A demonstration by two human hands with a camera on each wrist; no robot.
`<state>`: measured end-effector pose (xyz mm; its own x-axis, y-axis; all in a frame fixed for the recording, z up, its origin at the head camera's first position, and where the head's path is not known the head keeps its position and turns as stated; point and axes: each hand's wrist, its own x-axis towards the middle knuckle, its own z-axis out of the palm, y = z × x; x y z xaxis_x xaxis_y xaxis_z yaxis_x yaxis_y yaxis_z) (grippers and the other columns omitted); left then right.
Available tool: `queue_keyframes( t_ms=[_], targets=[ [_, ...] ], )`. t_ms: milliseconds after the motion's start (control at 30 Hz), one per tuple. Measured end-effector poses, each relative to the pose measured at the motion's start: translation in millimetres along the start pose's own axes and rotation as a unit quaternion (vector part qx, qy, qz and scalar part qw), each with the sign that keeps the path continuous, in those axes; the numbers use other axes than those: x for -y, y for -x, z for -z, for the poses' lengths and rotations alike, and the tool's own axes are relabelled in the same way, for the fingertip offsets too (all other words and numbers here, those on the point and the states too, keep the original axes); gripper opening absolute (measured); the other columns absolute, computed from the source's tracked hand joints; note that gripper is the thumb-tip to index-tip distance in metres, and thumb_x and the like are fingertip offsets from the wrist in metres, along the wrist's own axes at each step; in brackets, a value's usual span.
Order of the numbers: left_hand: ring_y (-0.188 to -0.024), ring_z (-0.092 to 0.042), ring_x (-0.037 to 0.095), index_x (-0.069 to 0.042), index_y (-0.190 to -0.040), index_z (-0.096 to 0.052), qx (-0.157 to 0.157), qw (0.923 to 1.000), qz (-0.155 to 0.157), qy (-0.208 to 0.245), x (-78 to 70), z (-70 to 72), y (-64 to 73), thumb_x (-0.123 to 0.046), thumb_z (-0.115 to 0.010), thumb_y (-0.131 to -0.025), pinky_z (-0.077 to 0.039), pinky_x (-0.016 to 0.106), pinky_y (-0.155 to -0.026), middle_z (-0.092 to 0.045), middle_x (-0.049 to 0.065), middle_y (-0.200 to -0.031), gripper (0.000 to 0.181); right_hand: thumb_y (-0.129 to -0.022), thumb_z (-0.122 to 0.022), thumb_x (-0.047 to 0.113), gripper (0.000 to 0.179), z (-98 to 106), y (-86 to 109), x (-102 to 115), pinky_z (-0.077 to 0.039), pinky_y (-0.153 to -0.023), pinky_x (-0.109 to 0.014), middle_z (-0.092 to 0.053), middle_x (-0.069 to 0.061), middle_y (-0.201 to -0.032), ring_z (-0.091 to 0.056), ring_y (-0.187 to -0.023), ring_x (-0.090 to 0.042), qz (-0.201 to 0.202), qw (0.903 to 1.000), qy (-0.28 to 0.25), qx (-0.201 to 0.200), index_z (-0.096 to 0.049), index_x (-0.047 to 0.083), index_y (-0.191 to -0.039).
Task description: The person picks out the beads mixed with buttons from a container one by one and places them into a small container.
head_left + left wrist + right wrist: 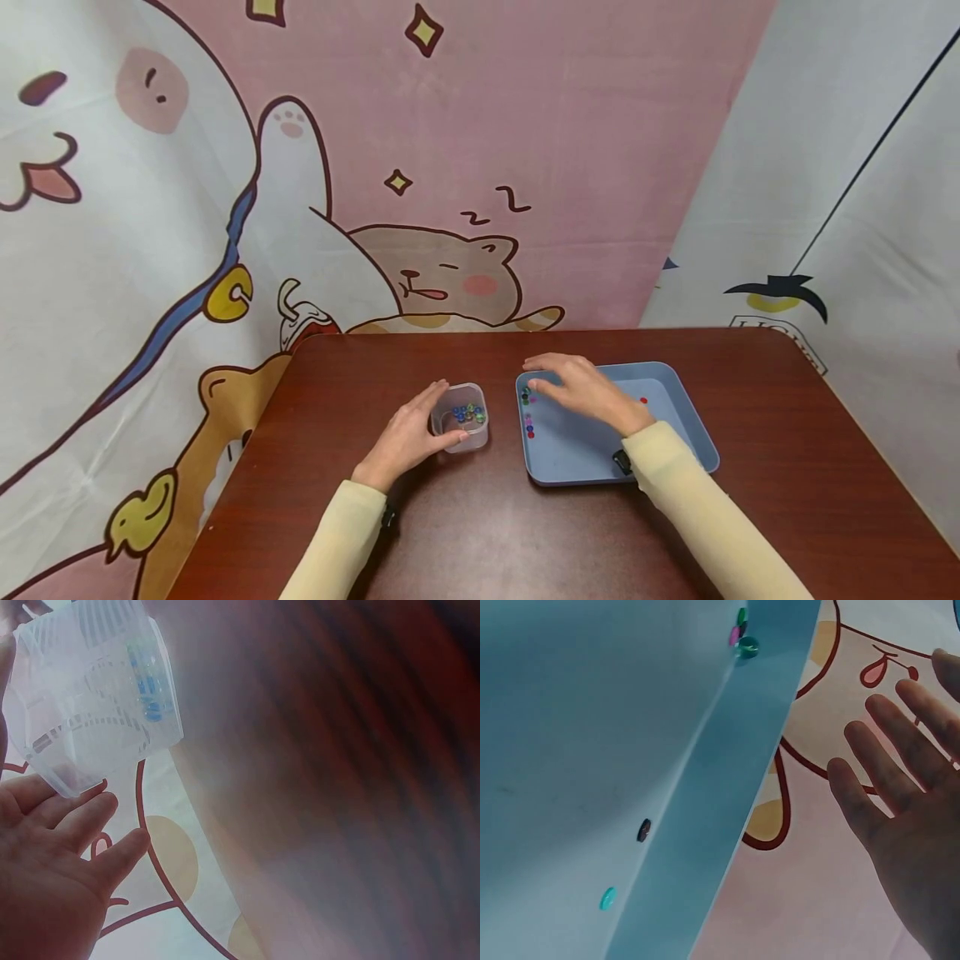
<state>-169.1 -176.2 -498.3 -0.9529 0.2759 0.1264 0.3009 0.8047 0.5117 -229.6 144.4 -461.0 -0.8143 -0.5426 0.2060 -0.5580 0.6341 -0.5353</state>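
My left hand (405, 433) spans a clear plastic container (471, 442), its thumb along the near side and its fingers at the far left. Several small shiny blue and green beads (468, 412) lie inside, mostly toward the right. In the left wrist view the container (82, 712) sits between thumb and forefinger, while the other fingers (90, 817) spread loosely beside it. Over the far left part of a blue tray (592, 450) hovers my right hand (581, 387), fingers extended, holding nothing. Small colored beads (529, 421) line the tray's left side.
A red bead (643, 401) lies toward the tray's far right. In the right wrist view, a dark bead (643, 830) and a turquoise bead (607, 898) rest by the tray wall (727, 742). The brown table (480, 533) meets a cartoon-printed cloth (600, 167) at its back edge.
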Motion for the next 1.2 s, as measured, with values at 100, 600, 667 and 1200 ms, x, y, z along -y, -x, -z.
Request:
queue_keyframes(
  t_ms=[100,600,667,1200],
  targets=[
    [-0.138,-0.05,0.035,-0.014,-0.154,-0.04,0.001,1.0,0.0,0.0,0.2,-0.1,0.1,-0.065,-0.074,-0.079,-0.044,0.055,-0.109,-0.043,0.014,-0.157,0.097,-0.098,-0.065,0.031,0.034,-2.6,-1.0,-4.7,-0.047,-0.108,-0.045,-0.066,-0.001,-0.134,-0.059,-0.129,-0.021,0.013,0.9999,0.004,0.007,-0.068,0.016,-0.128],
    [-0.137,-0.051,0.035,-0.013,-0.154,-0.04,-0.005,1.0,-0.008,-0.001,0.8,-0.8,-0.8,-0.064,-0.074,-0.079,-0.045,0.054,-0.108,-0.043,0.014,-0.157,0.097,-0.095,-0.069,0.019,0.032,-16.9,-7.2,-18.2,-0.049,-0.104,-0.044,-0.068,-0.002,-0.128,-0.062,-0.123,-0.022,0.004,0.9982,0.014,0.058,-0.069,0.013,-0.127],
    [-0.137,-0.051,0.034,-0.014,-0.154,-0.041,-0.006,0.9999,-0.008,-0.002,1.2,-1.1,-0.8,-0.064,-0.074,-0.079,-0.045,0.054,-0.108,-0.044,0.014,-0.156,0.096,-0.095,-0.069,0.019,0.031,-17.9,-8.1,-17.9,-0.049,-0.105,-0.045,-0.068,-0.003,-0.128,-0.062,-0.124,-0.023,-0.002,0.9975,0.017,0.068,-0.07,0.013,-0.126],
    [-0.137,-0.051,0.033,-0.014,-0.154,-0.04,-0.002,1.0,-0.008,-0.003,1.5,-1.1,-1.5,-0.065,-0.074,-0.079,-0.045,0.052,-0.109,-0.044,0.014,-0.156,0.097,-0.094,-0.069,0.014,0.031,-29.2,-13.4,-18.1,-0.05,-0.104,-0.043,-0.068,-0.005,-0.129,-0.062,-0.123,-0.023,0.004,0.9926,0.056,0.107,-0.069,0.011,-0.125]
  ],
)
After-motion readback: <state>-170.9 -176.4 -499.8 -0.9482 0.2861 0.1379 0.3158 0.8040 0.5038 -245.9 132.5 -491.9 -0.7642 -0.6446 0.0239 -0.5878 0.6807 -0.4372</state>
